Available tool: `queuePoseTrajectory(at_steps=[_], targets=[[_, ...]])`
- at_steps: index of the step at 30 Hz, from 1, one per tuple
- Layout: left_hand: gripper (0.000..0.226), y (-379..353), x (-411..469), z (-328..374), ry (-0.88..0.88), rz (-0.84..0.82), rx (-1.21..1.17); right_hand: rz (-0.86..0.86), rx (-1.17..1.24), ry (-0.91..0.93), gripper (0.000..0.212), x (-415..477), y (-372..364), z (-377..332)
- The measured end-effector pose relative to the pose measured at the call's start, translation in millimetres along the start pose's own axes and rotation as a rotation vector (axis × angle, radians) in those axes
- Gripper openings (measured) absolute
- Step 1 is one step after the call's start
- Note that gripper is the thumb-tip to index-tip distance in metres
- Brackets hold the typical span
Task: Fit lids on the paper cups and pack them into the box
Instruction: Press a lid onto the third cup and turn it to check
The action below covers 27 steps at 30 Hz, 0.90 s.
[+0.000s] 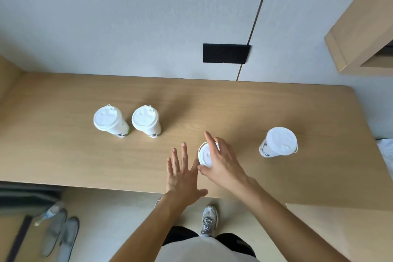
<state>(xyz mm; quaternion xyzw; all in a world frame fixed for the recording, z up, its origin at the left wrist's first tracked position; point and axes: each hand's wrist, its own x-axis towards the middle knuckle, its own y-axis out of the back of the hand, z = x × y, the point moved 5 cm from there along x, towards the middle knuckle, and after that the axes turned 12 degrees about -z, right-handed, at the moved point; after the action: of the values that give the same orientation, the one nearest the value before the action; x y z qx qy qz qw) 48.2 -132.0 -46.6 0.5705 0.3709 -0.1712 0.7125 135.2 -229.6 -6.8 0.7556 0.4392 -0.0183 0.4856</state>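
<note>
Near the front edge of the light wooden tabletop [85, 155], the right hand [223, 161] is clamping its grip over the white lidded paper cup [204, 154], standing upright directly beneath it. The left hand [182, 173], fingers spread, is hovering just left. No box is showing.

You face a light wood surface [276, 108] set against a pale grey wall [127, 17]. A dark vertical seam [258, 13] splits the wall panels, and a black rectangular plate [225, 53] sits just left of it, low on the wall. A wooden cabinet [361, 34] hangs at far right. Below the near edge you see beige floor [119, 215], with grey slippers [61, 236] and a plastic bottle [50, 212] at near left.
</note>
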Motion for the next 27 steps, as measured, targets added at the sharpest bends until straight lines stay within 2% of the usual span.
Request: queuePoseTrajectory(at_steps=[8,11,14,16,18,20,22,24,26,27], targets=[[0.121,-27.5,-16.4,-19.5,0.032,-0.068,-0.044,-0.103,-0.094,-0.009,0.099,-9.1,-29.4,-16.8],[0.121,-24.3,-19.0,-24.1,0.009,-0.083,-0.067,-0.122,-0.077,-0.041,0.105,-10.1,-30.8,-14.5],[0.096,-19.4,-24.3,-33.7,-0.021,-0.134,-0.116,-0.105,-0.019,-0.067,0.112,-15.1,-24.3,-8.8],[0.071,-12.0,-27.8,-39.3,-0.048,-0.094,-0.278,-0.075,0.083,-0.088,0.109,-16.5,-19.1,-1.6],[0.059,1.5,-27.8,-41.1,-0.061,0.054,-0.517,-0.011,0.239,-0.161,0.099,-12.4,-13.7,11.4],[0.072,14.4,-18.7,-33.6,-0.046,0.149,-0.708,0.082,0.340,-0.267,0.083,-4.7,-6.9,23.5],[0.083,21.7,-1.0,-19.6,0.044,0.156,-0.871,0.162,0.371,-0.373,0.063,2.9,-2.8,31.4],[0.080,25.5,14.5,-5.1,0.167,0.135,-0.923,0.196,0.424,-0.493,0.054,12.9,-6.2,36.4],[0.076,25.6,20.9,6.5,0.268,0.105,-0.947,0.181,0.471,-0.610,0.063,24.4,-19.3,39.8],[0.076,26.0,20.9,10.6,0.298,0.093,-0.952,0.194,0.452,-0.640,0.081,29.0,-24.5,39.3]])
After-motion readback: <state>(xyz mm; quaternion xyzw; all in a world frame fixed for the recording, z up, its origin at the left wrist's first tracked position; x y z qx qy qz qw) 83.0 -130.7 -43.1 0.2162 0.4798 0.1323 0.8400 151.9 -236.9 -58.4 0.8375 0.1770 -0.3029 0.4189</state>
